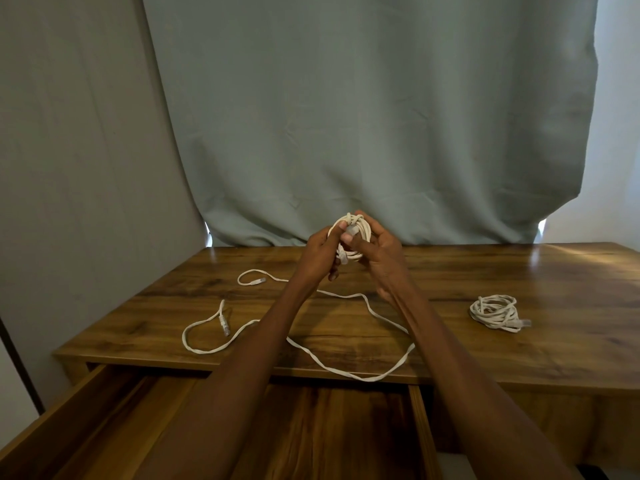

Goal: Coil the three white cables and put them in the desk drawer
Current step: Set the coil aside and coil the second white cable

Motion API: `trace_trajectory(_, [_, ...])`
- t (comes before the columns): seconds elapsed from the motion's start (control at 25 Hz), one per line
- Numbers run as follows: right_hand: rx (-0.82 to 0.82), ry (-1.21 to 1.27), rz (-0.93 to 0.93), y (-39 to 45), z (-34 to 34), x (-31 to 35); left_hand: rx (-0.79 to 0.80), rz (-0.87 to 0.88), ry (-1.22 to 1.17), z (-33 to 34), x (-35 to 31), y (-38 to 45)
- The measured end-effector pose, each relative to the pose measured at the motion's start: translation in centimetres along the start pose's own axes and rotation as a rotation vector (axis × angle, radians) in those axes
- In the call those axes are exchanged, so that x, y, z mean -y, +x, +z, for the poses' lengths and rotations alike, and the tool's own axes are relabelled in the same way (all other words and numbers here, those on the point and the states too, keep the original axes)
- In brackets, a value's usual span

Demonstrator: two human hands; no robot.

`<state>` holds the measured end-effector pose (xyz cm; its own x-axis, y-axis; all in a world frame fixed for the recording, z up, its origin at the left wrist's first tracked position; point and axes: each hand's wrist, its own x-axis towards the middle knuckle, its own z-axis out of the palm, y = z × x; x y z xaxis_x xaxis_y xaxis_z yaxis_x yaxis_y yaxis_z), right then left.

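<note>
We held the coiled cable above the counter, left hand and right hand both gripping its loops. Light and springy, it seemed best pinched across the bundle; a loose cable lay near, another coil right, the drawer open.

Single head-worn view, forward and down, close over the desk.

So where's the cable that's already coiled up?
The finished coil lies on the right side of the desk, right of the right hand and apart from it.
</note>
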<state>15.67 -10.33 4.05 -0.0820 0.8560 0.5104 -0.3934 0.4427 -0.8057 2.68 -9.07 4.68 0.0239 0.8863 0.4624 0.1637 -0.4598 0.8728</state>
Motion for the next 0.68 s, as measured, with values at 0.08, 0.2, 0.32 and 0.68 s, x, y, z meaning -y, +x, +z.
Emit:
trace_trajectory(0.08, [-0.09,-0.201,-0.131,-0.3,0.2,0.1,-0.004,-0.02,-0.01,0.3,-0.3,-0.1])
trace_trajectory(0.2, [-0.258,-0.76,-0.353,0.0,-1.2,-1.1,-0.019,-0.008,0.025,0.6,-0.3,-0.2])
trace_trajectory(0.32, [-0.26,-1.082,-0.512,0.3,-2.1,-2.4,-0.037,0.015,0.106,0.9,-0.3,-0.2])
trace_trajectory(0.68, [-0.267,-0.248,-0.002,0.4,-2.0,-1.7,0.04,0.094,0.116,-0.2,1.1,-1.0])
